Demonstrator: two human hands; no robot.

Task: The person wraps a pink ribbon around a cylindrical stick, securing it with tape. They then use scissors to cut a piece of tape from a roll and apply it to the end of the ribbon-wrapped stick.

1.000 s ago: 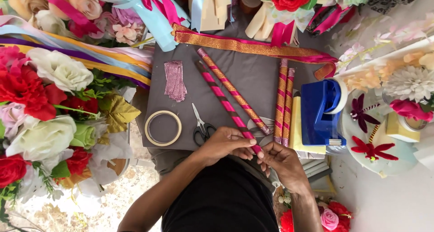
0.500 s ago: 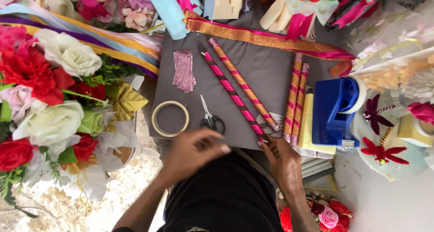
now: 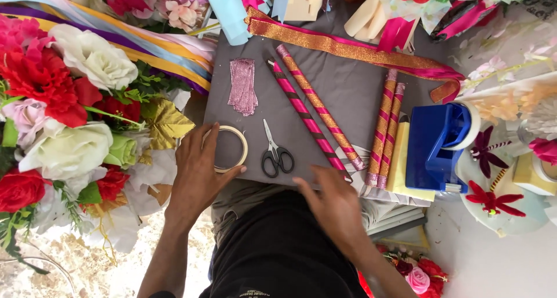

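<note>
My left hand (image 3: 197, 170) rests with spread fingers on a cream roll of tape (image 3: 230, 149) at the near left of a grey board (image 3: 348, 83). My right hand (image 3: 335, 202) lies flat over the board's near edge, its fingers close to the lower end of a pink and dark striped stick (image 3: 306, 117). Beside that stick lies a gold and pink striped stick (image 3: 320, 106). Black-handled scissors (image 3: 274, 151) lie between my two hands. Neither hand holds anything.
Two more gold-striped sticks (image 3: 386, 127) lie at the right beside a blue tape dispenser (image 3: 436, 147). A pink glitter strip (image 3: 242, 86) and a gold ribbon (image 3: 348, 49) sit farther back. Artificial roses (image 3: 69, 100) crowd the left, ribbons and flowers the far side.
Both hands let go of the striped stick's end. My left hand moved left onto the roll of tape. My right hand dropped flat at the board's near edge.
</note>
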